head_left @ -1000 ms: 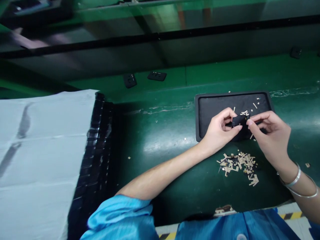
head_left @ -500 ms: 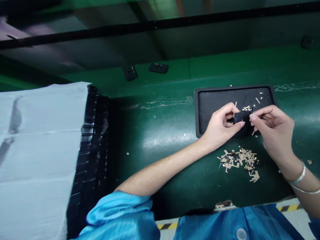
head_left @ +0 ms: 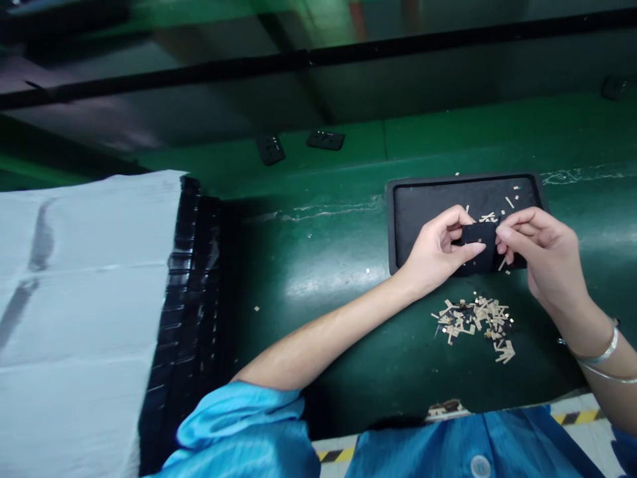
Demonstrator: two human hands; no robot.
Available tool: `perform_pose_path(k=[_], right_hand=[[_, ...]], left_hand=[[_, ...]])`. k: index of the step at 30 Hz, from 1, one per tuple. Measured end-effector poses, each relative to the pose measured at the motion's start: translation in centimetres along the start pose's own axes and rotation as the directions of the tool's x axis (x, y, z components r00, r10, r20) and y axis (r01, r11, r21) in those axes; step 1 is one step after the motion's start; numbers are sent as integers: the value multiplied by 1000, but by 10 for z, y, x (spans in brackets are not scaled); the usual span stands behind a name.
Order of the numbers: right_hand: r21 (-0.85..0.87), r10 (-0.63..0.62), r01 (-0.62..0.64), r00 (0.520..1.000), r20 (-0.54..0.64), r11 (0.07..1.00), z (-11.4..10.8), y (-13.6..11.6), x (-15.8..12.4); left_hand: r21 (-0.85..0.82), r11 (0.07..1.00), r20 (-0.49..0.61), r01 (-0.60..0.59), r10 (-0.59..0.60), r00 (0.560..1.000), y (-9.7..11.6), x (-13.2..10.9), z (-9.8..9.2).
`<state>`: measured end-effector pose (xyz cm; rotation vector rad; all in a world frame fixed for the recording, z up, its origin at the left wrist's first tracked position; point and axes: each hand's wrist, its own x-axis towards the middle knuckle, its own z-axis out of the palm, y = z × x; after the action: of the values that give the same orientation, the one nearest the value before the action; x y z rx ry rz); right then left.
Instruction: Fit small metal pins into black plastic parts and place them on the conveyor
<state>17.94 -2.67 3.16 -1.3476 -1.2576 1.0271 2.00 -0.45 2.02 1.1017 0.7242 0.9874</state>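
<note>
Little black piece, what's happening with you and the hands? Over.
Left hand and right hand both pinch small black piece. Held over black tray. Tan scraps nearby, nothing blocking.

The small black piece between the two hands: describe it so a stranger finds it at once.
On the green work surface, find the shallow black tray at the right. Just over its near edge, the left hand and right hand pinch a small flat black piece between them. Unlike the two black parts lying far back, it is held.
</note>
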Motion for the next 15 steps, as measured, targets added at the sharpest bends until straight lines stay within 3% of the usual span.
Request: perform_pose_path(k=[9,15], right_hand=[[202,122,-146,984,128,969,-3,-2,4],[263,147,-207,962,232,942,-7,-6,4]], left_hand=[[-182,982,24,43,-39,999,-2,1,-3],[-265,945,185,190,-143,972,-3,5,-7]])
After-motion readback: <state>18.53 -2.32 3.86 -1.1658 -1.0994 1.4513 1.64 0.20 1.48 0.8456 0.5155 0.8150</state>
